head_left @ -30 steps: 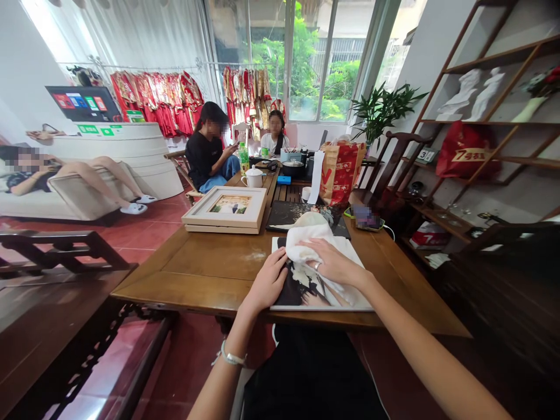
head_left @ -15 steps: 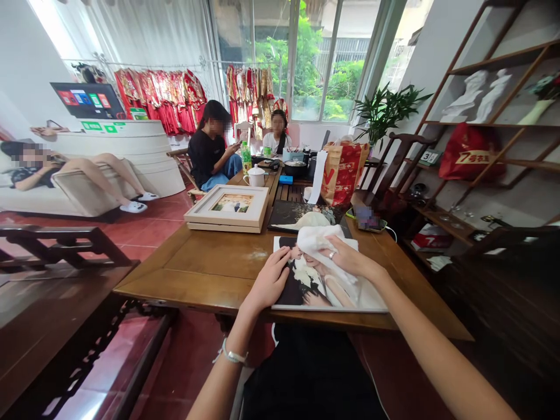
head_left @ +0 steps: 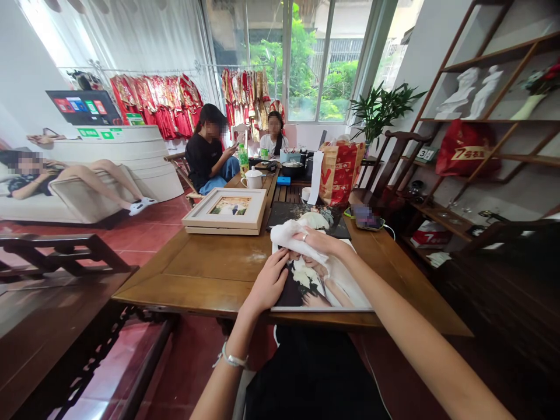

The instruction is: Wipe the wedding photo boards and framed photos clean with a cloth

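A large wedding photo panel (head_left: pixel 321 291) lies flat at the near edge of the wooden table (head_left: pixel 188 274). Across its left edge rests my left hand (head_left: pixel 269 280), fingers stretched out and holding nothing. My right hand (head_left: pixel 321 242) presses a white cloth (head_left: pixel 291 234) onto the panel's upper left part, just beyond the left fingertips. The cloth hides the top of the picture. Behind the panel is a dark album or board (head_left: pixel 280 216), partly covered by the cloth and the panel.
Stacked picture frames (head_left: pixel 258 213) stand at the left, with a white lidded mug (head_left: pixel 254 178) behind. A red and tan paper bag (head_left: pixel 343 175) and a phone (head_left: pixel 367 217) with a cable are at the right. Two people sit at the far end; another person lies on a sofa (head_left: pixel 83 204).
My right hand has slid the cloth leftward and a little away across the panel, uncovering its right side. My left hand stays in place. The view has shifted slightly.
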The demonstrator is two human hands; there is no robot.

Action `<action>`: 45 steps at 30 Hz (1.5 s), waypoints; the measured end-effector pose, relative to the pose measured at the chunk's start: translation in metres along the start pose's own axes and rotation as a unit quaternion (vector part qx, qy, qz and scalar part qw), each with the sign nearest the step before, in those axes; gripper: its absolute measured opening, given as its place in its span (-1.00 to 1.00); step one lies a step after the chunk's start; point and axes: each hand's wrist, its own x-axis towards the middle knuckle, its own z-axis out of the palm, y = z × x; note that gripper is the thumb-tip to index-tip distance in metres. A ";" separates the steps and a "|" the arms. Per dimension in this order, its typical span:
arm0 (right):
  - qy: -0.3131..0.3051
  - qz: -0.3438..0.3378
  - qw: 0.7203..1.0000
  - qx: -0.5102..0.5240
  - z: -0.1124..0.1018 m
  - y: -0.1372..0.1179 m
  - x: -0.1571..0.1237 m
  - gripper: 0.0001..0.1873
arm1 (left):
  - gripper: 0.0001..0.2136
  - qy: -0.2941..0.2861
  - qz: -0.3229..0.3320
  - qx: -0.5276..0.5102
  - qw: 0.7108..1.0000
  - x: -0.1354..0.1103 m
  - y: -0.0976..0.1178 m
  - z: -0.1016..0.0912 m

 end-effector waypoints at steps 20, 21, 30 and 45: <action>-0.012 -0.006 0.983 -0.184 0.037 -0.036 -0.104 -0.17 | -0.62 -0.002 -0.004 -0.009 1.000 0.001 0.004 -0.001; -0.019 -0.008 0.983 -0.183 0.040 -0.045 -0.118 -0.12 | -0.62 -0.003 -0.006 -0.009 1.000 0.001 0.003 -0.001; -0.023 -0.013 0.987 -0.159 0.033 -0.037 -0.152 -0.09 | -0.60 0.009 0.005 -0.021 1.000 -0.001 -0.001 0.001; 0.037 0.019 0.980 -0.195 0.014 0.028 -0.097 -0.31 | -0.60 0.003 -0.001 -0.020 1.000 -0.001 -0.001 0.000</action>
